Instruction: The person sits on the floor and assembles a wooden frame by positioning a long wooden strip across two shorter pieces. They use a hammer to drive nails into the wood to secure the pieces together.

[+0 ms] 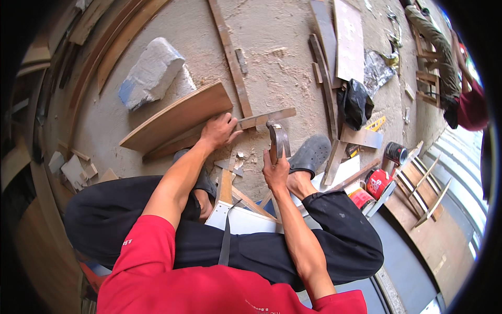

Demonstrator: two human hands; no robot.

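Note:
My right hand (276, 170) is closed around the handle of a claw hammer (277, 135), its metal head pointing away from me. At the right end of a curved plywood panel (180, 116), my left hand (218, 132) has its fingers bent over the wood. The panel leans on a narrow wooden strip (265, 119), which runs beneath it and sticks out to the right of my left hand. Part of the strip is hidden behind that hand. The hammer head hangs close to the strip, seemingly apart from it. Whether a nail is between my left fingers cannot be made out.
A white foam block (153, 73) lies beyond the panel. A long batten (230, 57) stretches away. To the right are a black plastic bag (356, 104), boards (349, 42) and cans (377, 183). Another person's leg (438, 47) shows far right. Wood scraps lie at left.

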